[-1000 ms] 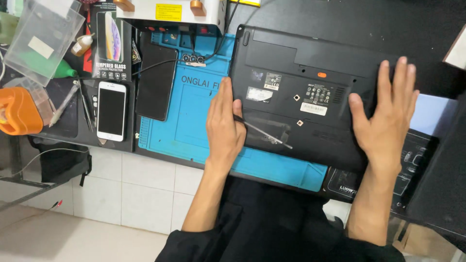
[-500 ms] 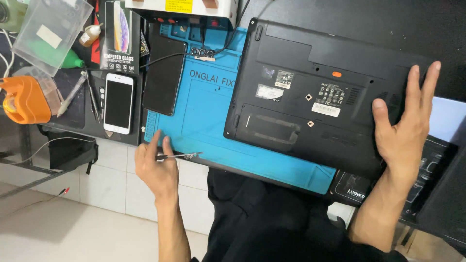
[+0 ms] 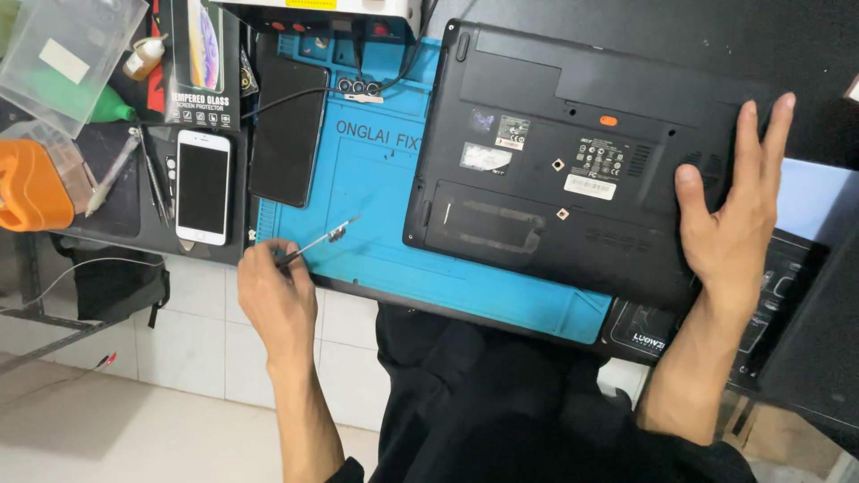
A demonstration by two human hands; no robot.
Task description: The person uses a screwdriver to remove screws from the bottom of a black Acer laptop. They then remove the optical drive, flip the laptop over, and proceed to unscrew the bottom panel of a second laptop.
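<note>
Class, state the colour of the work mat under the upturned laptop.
Blue work mat, clearest in the head view.

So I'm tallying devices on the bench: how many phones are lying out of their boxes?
2. A white phone lies at the left on the dark tray, and a black phone lies beside it on the blue mat's left edge. Clutter may hide more.

Left hand [image 3: 279, 300] left the laptop [image 3: 573, 161], seemingly pinching a screwdriver [image 3: 318, 243] over the mat edge

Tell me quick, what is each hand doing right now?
Left hand: fingers closed on a thin screwdriver over the blue mat.
Right hand: open, flat on the black laptop.
</note>
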